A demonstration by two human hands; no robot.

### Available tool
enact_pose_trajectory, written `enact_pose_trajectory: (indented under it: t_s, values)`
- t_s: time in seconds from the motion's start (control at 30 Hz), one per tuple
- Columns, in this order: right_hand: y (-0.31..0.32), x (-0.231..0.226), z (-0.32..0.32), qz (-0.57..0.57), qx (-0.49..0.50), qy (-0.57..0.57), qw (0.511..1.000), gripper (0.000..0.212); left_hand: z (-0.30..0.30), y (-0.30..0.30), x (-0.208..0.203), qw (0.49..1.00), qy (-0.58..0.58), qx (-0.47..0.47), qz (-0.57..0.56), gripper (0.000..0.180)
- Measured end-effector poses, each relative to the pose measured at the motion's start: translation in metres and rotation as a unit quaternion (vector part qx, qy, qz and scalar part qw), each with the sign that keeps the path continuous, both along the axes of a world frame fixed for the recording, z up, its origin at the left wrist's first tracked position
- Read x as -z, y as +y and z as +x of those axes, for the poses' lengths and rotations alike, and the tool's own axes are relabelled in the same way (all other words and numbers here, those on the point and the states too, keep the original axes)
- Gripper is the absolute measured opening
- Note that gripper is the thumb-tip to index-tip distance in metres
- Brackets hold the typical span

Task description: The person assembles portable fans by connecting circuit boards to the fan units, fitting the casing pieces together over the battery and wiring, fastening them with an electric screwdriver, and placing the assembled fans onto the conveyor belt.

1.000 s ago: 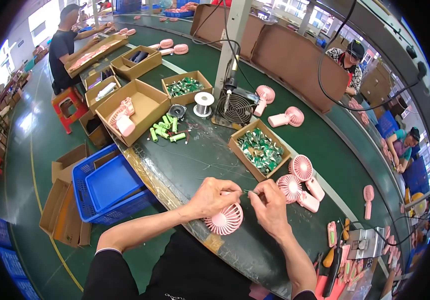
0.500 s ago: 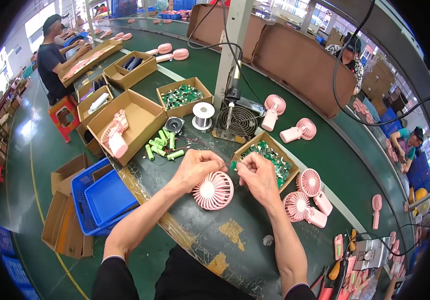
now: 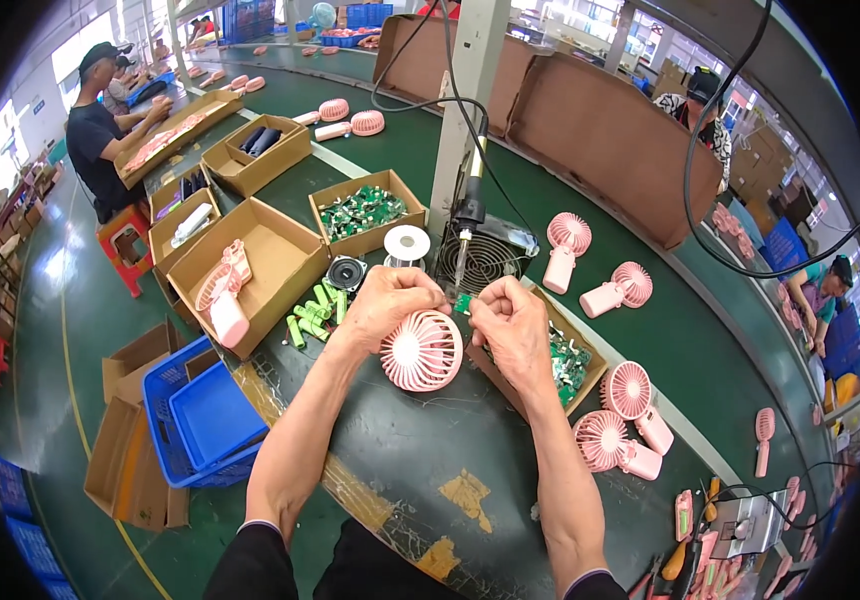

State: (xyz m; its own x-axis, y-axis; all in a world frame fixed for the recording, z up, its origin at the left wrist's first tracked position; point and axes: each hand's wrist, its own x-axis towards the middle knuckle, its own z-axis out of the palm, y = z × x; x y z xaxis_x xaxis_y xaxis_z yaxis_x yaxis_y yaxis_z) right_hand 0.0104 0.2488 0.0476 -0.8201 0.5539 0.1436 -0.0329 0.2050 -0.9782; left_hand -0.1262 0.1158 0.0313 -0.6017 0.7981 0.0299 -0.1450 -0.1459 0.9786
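A small green circuit board (image 3: pixel 463 303) is pinched in the fingertips of my right hand (image 3: pixel 512 328), just below the tip of an upright soldering iron (image 3: pixel 467 220). My left hand (image 3: pixel 388 308) is closed in a pinch close to the board's left side; what lies between its fingertips is too small to make out. Below that hand is a round pink fan head (image 3: pixel 420 352) with a slatted grille. Behind my hands are a spool of solder wire (image 3: pixel 406 244) and a black round speaker-like part (image 3: pixel 346 272). Several green battery cells (image 3: pixel 312 318) lie to the left.
Boxes of circuit boards stand behind (image 3: pixel 365 205) and right (image 3: pixel 572 365). An open cardboard box (image 3: pixel 250 265) holds a pink fan part. Pink handheld fans (image 3: pixel 602 440) lie at the right. A metal post (image 3: pixel 465 120) rises behind the iron. Blue basket (image 3: pixel 205 410) at left; co-workers sit farther off.
Both hands have moved away from me, bringing the circuit board close under the soldering iron's tip. The fan head has shifted slightly the same way. The whole view has tilted a little.
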Motion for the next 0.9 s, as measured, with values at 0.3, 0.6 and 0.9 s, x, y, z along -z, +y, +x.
enact_pose_trajectory:
  t_s: [0.3,0.6,0.9]
  values:
    - [0.001,0.006,-0.002,-0.025,-0.013,0.017,0.999,0.009,-0.001,0.000,0.020,0.998,0.016,-0.001,0.061,0.008]
    - [0.001,0.006,-0.004,-0.032,-0.013,0.028,0.999,0.009,0.000,-0.002,0.020,0.998,0.009,-0.009,0.064,0.012]
    - [0.001,0.004,-0.005,-0.046,-0.013,0.032,0.998,0.009,0.002,0.000,0.020,0.996,0.012,-0.018,0.090,0.012]
